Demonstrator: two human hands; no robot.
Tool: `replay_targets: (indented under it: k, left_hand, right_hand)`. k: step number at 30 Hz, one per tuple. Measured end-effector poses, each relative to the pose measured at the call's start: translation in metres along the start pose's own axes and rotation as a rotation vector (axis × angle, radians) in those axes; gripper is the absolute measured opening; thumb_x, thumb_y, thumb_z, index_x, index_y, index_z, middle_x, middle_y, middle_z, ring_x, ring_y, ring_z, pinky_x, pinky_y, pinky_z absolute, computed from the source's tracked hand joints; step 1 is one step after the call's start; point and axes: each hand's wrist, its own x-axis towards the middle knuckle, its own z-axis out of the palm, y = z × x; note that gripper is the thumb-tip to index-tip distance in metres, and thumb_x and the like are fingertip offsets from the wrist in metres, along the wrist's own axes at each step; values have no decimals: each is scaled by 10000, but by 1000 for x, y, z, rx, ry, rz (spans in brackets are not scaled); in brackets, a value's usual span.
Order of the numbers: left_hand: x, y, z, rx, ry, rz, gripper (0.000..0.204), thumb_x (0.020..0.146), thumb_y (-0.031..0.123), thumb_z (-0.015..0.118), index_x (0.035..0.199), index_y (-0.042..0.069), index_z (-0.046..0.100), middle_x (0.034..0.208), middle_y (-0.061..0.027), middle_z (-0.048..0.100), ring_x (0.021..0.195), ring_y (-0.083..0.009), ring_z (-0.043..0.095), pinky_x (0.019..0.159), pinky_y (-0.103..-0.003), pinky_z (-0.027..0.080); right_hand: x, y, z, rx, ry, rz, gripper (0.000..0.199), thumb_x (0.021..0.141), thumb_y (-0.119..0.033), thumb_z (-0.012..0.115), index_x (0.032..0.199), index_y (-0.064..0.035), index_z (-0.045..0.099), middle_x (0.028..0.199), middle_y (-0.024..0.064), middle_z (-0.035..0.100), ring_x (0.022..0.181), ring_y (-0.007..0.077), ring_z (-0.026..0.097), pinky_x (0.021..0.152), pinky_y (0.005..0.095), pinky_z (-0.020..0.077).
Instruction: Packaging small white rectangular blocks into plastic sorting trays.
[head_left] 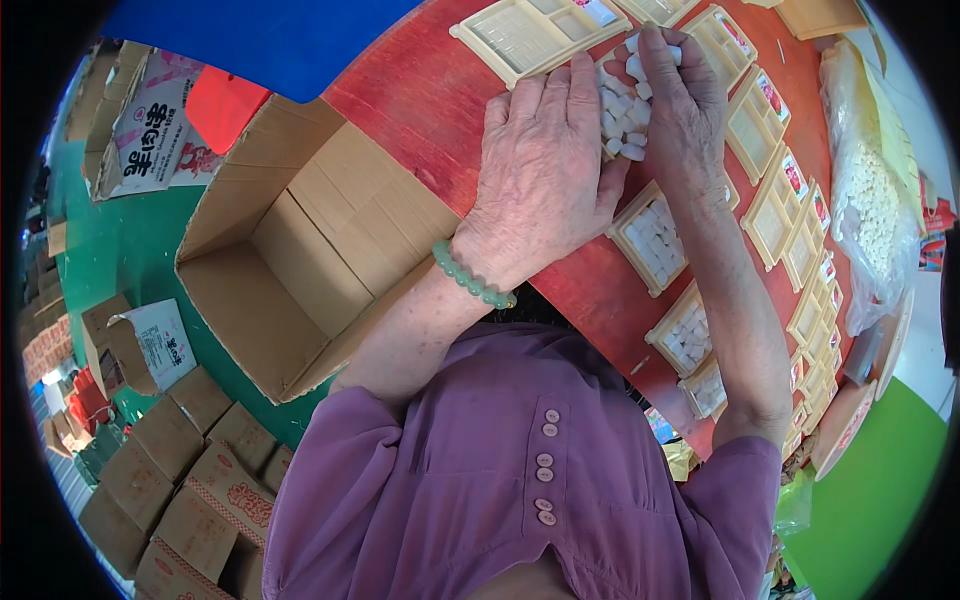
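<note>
My left hand, a green bead bracelet on its wrist, lies flat with its fingers stretched out. Its fingertips reach the side of a heap of small white pillow-shaped pieces, and the container under the heap is mostly hidden. Over the same heap, my right hand is closed, with a few white pieces at its fingertips. Nearer my body stand a cream plastic tray filled with such pieces and another filled tray. An unfilled compartment tray is beyond my left hand.
Rows of cream trays with small printed packets line the right of the red table. A clear bag of white pieces lies at the far right. Left of the table stands an open cardboard box; more cartons are stacked below.
</note>
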Motion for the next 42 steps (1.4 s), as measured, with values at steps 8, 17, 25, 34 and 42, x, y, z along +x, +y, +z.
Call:
replay_targets:
  k: [8, 17, 25, 34, 42]
  left_hand:
    - [-1, -3, -1, -28, 10, -7, 854, 700, 220, 797, 1378, -98, 389, 1220, -199, 572, 1115, -330, 524, 924, -440, 423]
    - [0, -1, -3, -19, -8, 23, 821, 706, 217, 791, 1385, -57, 419, 1274, -204, 541, 1130, -340, 515, 930, -443, 422]
    - [-2, -4, -1, -17, 1, 39, 761, 716, 223, 754, 1340, -87, 448, 1223, -210, 554, 1125, -329, 508, 928, -454, 408]
    - [-4, -4, -2, -6, -14, 34, 748, 735, 199, 770, 1372, -35, 455, 1242, -190, 567, 1144, -339, 517, 951, -443, 413]
    - [-4, -4, -3, -17, -13, 29, 752, 738, 203, 783, 1371, -35, 454, 1267, -192, 564, 1152, -335, 516, 934, -441, 421]
  right_hand:
    - [-3, -8, 4, -63, 77, 52, 298, 999, -334, 572, 1096, -56, 624, 980, 41, 676, 896, 114, 659, 756, 246, 538]
    - [7, -13, -16, 310, 101, 52, 287, 927, -354, 636, 1032, -87, 636, 1070, 139, 691, 956, 332, 660, 808, 427, 523]
    - [10, -39, -51, 588, -174, 191, 266, 1002, -203, 532, 1113, 36, 566, 1017, 141, 634, 723, 149, 575, 526, 246, 462]
    - [-10, -55, -57, 74, -203, 275, 254, 970, -268, 608, 1036, -24, 636, 810, 5, 585, 542, 13, 426, 387, 162, 261]
    - [-26, -60, -56, -575, -348, 257, 206, 943, -244, 633, 986, -57, 708, 763, -24, 599, 601, 39, 489, 530, 211, 368]
